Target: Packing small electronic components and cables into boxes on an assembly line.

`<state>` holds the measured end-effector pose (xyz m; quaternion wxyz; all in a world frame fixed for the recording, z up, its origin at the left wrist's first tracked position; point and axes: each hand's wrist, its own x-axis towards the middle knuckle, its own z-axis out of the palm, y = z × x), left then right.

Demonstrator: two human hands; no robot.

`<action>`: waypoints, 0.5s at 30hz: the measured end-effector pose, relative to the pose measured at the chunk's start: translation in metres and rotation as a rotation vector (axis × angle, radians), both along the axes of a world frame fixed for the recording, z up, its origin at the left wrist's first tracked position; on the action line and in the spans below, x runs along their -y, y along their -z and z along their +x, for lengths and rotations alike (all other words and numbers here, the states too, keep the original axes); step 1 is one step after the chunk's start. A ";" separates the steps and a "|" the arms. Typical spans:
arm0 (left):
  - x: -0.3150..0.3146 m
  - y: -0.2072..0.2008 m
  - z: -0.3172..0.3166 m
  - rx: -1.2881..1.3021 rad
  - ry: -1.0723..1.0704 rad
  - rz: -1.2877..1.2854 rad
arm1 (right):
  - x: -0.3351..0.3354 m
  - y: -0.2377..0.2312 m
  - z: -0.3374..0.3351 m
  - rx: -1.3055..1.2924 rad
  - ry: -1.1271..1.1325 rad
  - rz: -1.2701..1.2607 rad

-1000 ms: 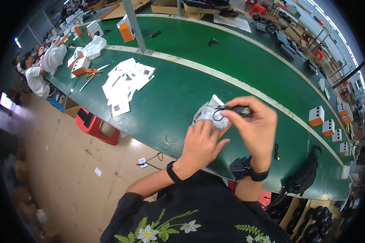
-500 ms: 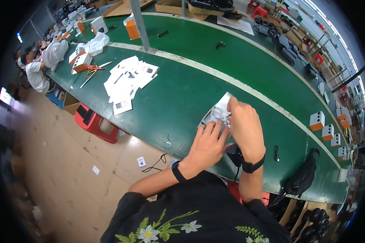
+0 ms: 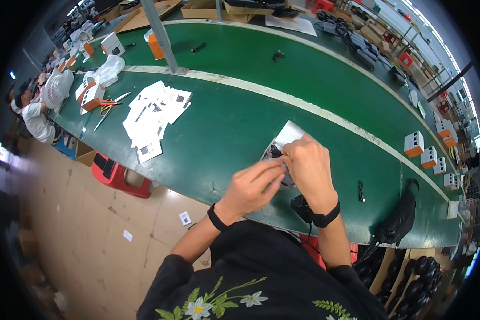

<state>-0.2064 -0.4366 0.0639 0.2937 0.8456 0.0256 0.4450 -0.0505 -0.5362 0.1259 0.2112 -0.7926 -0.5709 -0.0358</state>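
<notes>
A small white box [image 3: 291,132] lies on the green workbench in front of me, its pale lid panel raised at the far side. Inside, a black item [image 3: 275,151] shows in part. My right hand [image 3: 308,164] is over the box's right side, fingers bent into a pinch; what they hold is hidden. Just left of it is my left hand [image 3: 253,185], a little blurred, its fingers stretched toward the right fingertips and its thumb apart. By my right wrist a black adapter-like block [image 3: 302,209] with a cable rests at the bench edge.
White printed sheets [image 3: 153,118] are heaped at left, near scissors [image 3: 107,106] and orange-white boxes [image 3: 93,96]. To the right lie a coiled black cable [image 3: 361,191], a black bag [image 3: 398,216] and more boxes [image 3: 413,143]. A metal post [image 3: 160,37] rises from the bench. A red stool [image 3: 121,176] stands at left.
My left hand has drawn back from the box's near edge, and its fingers have come together. Crumpled clear plastic seen in the box before is now mostly hidden; the black item shows. The view has shifted slightly.
</notes>
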 end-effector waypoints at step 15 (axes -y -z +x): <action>-0.072 0.028 0.059 -0.521 0.659 -0.746 | 0.003 0.001 0.000 0.256 0.129 -0.158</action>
